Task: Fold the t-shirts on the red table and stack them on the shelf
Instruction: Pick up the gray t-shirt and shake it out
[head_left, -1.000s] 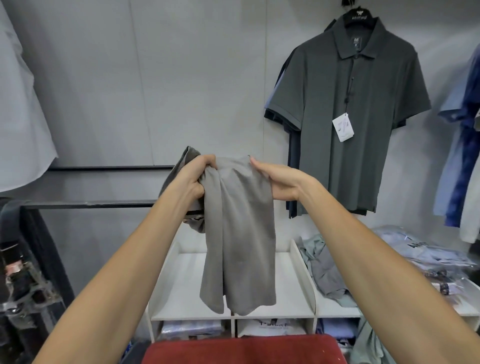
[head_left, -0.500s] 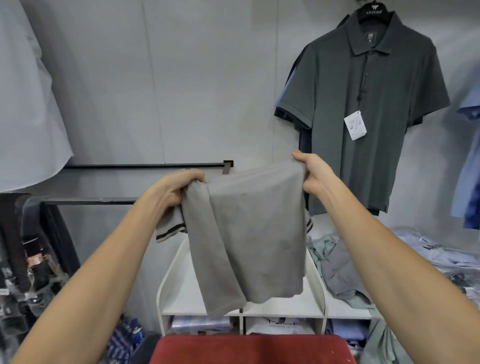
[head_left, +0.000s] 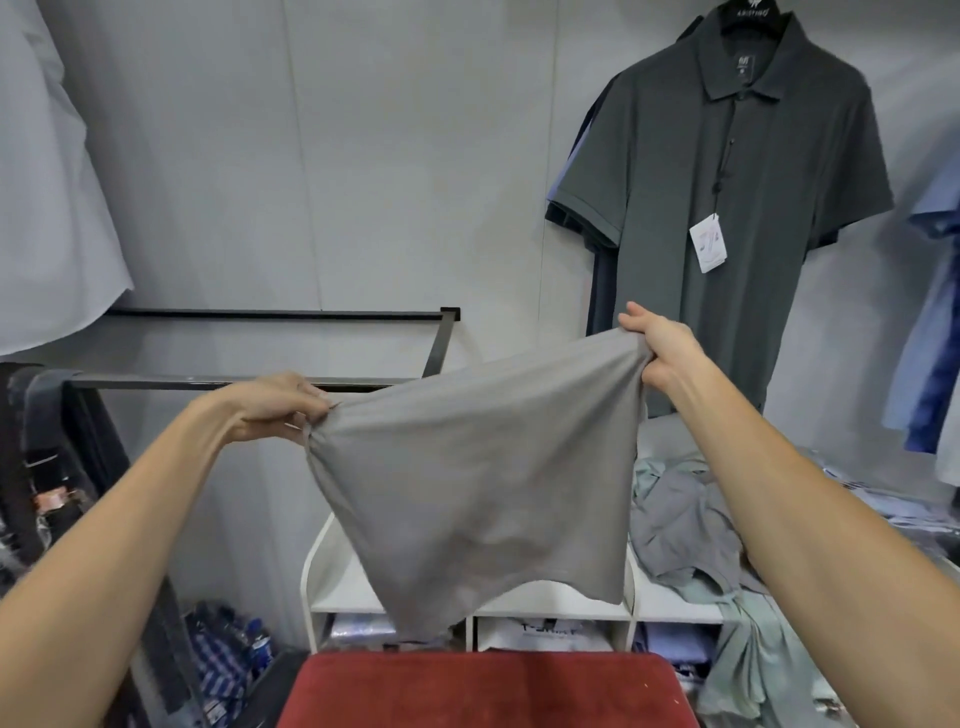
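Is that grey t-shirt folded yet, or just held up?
Not folded: the grey t-shirt hangs spread in the air, pinched by the left hand and right hand, above the red table.

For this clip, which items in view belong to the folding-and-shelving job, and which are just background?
Part of the job:
grey t-shirt, held spread between left hand and right hand
red table
white shelf
crumpled shirts on the shelf

Just lying about:
hanging dark polo shirt
black clothes rail
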